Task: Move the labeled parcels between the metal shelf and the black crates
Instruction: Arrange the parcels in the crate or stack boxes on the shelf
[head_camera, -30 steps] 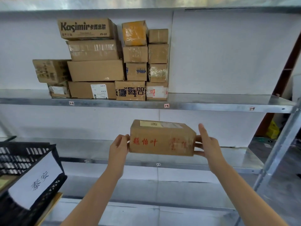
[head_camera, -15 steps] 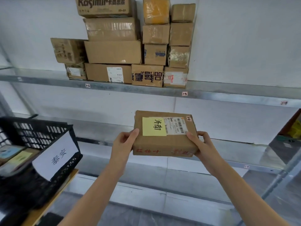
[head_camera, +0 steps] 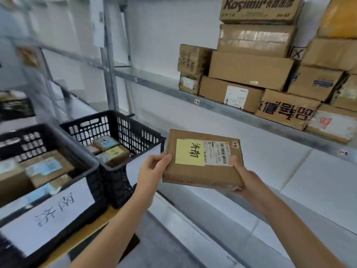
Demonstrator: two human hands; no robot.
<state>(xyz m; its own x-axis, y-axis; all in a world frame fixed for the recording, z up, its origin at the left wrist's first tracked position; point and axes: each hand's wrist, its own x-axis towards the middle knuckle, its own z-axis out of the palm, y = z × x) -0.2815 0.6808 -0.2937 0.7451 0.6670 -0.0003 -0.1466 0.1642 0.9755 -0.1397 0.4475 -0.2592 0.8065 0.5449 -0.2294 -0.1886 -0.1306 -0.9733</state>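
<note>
I hold a flat brown parcel (head_camera: 201,171) with a yellow note and a barcode label on top, in front of the metal shelf (head_camera: 212,101). My left hand (head_camera: 154,169) grips its left edge with the thumb on top. My right hand (head_camera: 243,178) grips its right near corner, thumb on the label. Two black crates stand to the left: a near crate (head_camera: 90,171) with a white paper sign and a farther crate (head_camera: 139,132). Both hold several labeled parcels.
A stack of cardboard boxes (head_camera: 270,74) fills the upper shelf at the right. A vertical shelf post (head_camera: 110,60) rises behind the crates. A lower shelf level (head_camera: 289,190) runs under the parcel. Another dark crate (head_camera: 15,109) sits blurred at far left.
The view has swung left, bringing both crates into sight and pushing the box stack to the right. The parcel, first seen edge-on, now shows its labeled top, still held in both hands.
</note>
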